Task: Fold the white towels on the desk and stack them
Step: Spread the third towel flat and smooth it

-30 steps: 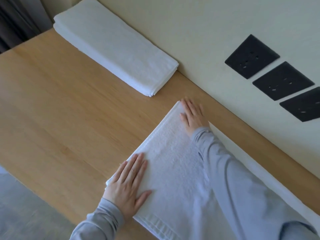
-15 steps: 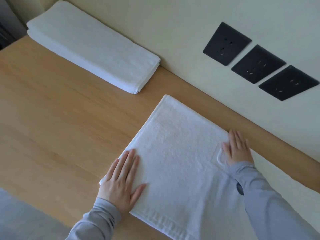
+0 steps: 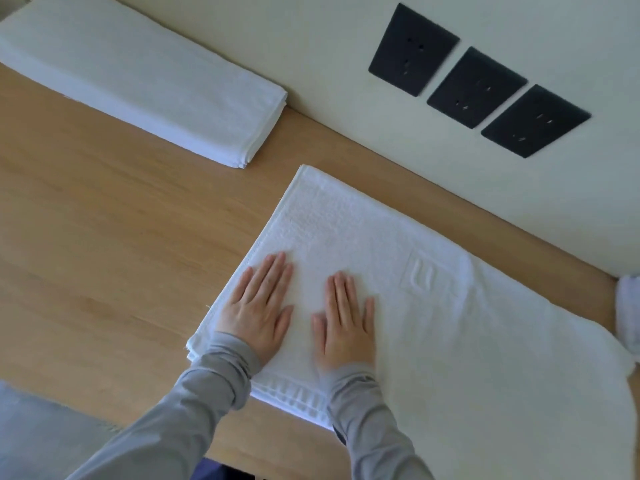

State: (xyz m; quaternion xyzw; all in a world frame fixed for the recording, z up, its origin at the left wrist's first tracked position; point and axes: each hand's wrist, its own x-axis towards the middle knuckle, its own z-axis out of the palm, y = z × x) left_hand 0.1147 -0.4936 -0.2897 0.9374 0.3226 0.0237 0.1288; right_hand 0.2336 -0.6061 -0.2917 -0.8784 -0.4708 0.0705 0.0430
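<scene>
Left hand (image 3: 258, 310) and right hand (image 3: 346, 320) lie flat on the towel (image 3: 467, 341), fingers straight and pressed together. Embossed logo (image 3: 420, 276) mid-towel, honestly can't read it.

Towel (image 3: 433, 323), centre-right: white, looped terry texture. Embossed square emblem (image 3: 420, 276) right of centre, ribbed band (image 3: 294, 398) of short bars along its lower edge.
Stack (image 3: 149, 81), upper left: white with a bluish cast, thin layer lines at its right end.
Desk (image 3: 104, 237): light honey wood, darker grain streaks running lengthwise.
Wall (image 3: 311, 46), top: flat cream.
Three plates (image 3: 476, 86), upper right: matte black with small slots.
Sleeves (image 3: 166, 431), bottom: plain light grey.
Floor (image 3: 31, 427), lower left corner: grey-blue.
Cloth (image 3: 628, 313), right edge: white.
Patch (image 3: 207, 472), bottom edge: dark navy, can't tell what it is.
</scene>
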